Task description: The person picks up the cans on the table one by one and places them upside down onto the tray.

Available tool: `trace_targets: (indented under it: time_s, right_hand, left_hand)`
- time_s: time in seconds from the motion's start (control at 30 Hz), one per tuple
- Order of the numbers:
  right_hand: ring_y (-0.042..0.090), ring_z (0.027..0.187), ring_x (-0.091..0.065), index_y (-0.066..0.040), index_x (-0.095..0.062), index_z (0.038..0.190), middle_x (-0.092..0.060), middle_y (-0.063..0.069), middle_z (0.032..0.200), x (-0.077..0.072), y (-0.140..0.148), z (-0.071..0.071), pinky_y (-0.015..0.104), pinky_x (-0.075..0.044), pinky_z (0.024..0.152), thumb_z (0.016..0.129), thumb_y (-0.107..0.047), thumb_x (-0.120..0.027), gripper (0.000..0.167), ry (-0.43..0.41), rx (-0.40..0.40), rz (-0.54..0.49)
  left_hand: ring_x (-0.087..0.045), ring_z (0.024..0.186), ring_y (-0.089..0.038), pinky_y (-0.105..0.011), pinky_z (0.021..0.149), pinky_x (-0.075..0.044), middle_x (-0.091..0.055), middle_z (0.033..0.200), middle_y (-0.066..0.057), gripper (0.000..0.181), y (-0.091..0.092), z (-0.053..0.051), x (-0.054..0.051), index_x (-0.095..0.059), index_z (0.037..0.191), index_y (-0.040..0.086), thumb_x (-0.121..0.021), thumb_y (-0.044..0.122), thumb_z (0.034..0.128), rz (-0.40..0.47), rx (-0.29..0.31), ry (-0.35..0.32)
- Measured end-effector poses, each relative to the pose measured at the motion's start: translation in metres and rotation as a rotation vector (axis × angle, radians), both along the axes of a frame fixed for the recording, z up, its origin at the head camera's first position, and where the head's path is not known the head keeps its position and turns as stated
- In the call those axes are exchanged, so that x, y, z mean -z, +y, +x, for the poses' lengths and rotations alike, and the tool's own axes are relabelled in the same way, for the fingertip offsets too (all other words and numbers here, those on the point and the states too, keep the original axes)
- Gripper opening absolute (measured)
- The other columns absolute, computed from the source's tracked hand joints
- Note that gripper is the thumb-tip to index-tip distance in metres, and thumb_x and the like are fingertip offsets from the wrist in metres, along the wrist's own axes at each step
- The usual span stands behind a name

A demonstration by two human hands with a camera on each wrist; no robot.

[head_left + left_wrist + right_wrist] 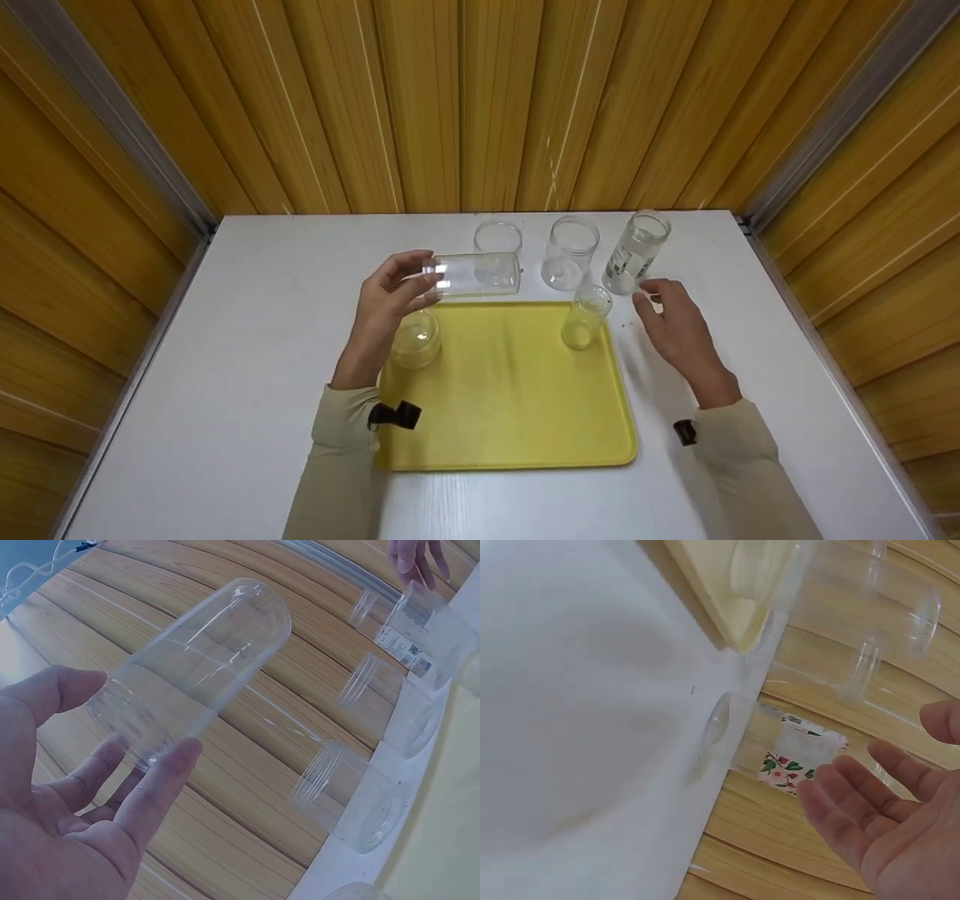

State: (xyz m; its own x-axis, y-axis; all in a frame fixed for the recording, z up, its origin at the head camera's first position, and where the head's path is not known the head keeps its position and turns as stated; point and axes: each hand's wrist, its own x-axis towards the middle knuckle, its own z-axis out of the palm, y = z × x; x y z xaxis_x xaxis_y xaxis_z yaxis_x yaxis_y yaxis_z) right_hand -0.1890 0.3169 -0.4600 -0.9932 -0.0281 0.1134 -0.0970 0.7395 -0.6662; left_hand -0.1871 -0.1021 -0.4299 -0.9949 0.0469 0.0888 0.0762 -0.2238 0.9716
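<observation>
A clear jar (480, 274) lies sideways in the air above the tray's back edge. My left hand (379, 319) pinches it by the threaded mouth, as the left wrist view shows, with its rounded base (262, 607) pointing away. Loosely bent and holding nothing, my right hand (679, 334) hovers beside the back right jar (634, 251), which bears a flowered label (791, 761). Whether the fingertips touch that jar cannot be told. On the yellow tray (510, 405) stand a small clear jar (585, 326) at back right and a rounder one (417, 345) at back left, partly behind my left hand.
Two more clear jars, one in the middle (570, 251) and one to its left (498, 234), stand upright behind the tray on the white table (247, 337). Yellow wood-look walls (420, 112) close off the back and both sides.
</observation>
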Motion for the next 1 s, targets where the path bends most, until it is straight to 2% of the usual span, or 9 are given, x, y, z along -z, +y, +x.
trace_targets:
  time_s: [0.17, 0.33, 0.53, 0.63, 1.0]
  right_hand:
    - [0.043, 0.134, -0.05, 0.008, -0.051, 0.145, -0.051, 0.026, 0.144, -0.01, -0.008, 0.001, 0.059, -0.048, 0.105, 0.113, -0.033, -0.053, 0.052, 0.044, -0.025, -0.085]
    - [0.042, 0.13, -0.055, 0.006, -0.054, 0.143, -0.055, 0.024, 0.138, -0.019, -0.016, 0.004, 0.055, -0.051, 0.101, 0.111, -0.022, -0.058, 0.043, 0.163, -0.06, -0.128]
    - [0.033, 0.127, -0.059, 0.003, -0.057, 0.142, -0.058, 0.018, 0.137, -0.029, -0.027, 0.006, 0.022, -0.051, 0.096, 0.108, -0.015, -0.062, 0.038, 0.251, -0.087, -0.182]
    - [0.031, 0.127, -0.058, 0.002, -0.058, 0.142, -0.059, 0.016, 0.137, -0.034, -0.034, 0.008, 0.015, -0.048, 0.095, 0.107, -0.013, -0.064, 0.038, 0.258, -0.111, -0.231]
    - [0.024, 0.133, -0.055, 0.0, -0.057, 0.145, -0.057, 0.013, 0.144, -0.038, -0.059, 0.009, 0.028, -0.05, 0.105, 0.104, -0.007, -0.068, 0.043, 0.213, -0.246, -0.432]
  left_hand:
    - [-0.065, 0.119, -0.03, -0.041, 0.093, -0.06, -0.063, 0.133, -0.018, 0.04, 0.0, 0.0, -0.001, -0.063, 0.138, 0.002, -0.072, 0.011, 0.0999, -0.001, 0.001, 0.0]
    - [-0.065, 0.12, -0.03, -0.041, 0.094, -0.06, -0.061, 0.136, -0.02, 0.041, 0.0, 0.0, -0.002, -0.063, 0.139, 0.003, -0.073, 0.012, 0.0997, 0.009, 0.014, -0.009]
    - [-0.065, 0.121, -0.03, -0.042, 0.096, -0.059, -0.063, 0.134, -0.018, 0.043, 0.001, 0.001, -0.002, -0.063, 0.138, 0.003, -0.075, 0.015, 0.0988, -0.001, 0.012, -0.016]
    - [-0.065, 0.121, -0.03, -0.043, 0.096, -0.059, -0.063, 0.132, -0.016, 0.043, 0.001, 0.002, -0.002, -0.063, 0.138, 0.003, -0.075, 0.015, 0.0988, -0.01, 0.012, -0.01]
    - [-0.065, 0.122, -0.03, -0.043, 0.098, -0.058, -0.063, 0.133, -0.016, 0.043, 0.002, 0.004, -0.002, -0.064, 0.137, 0.005, -0.076, 0.018, 0.0987, -0.013, 0.019, -0.003]
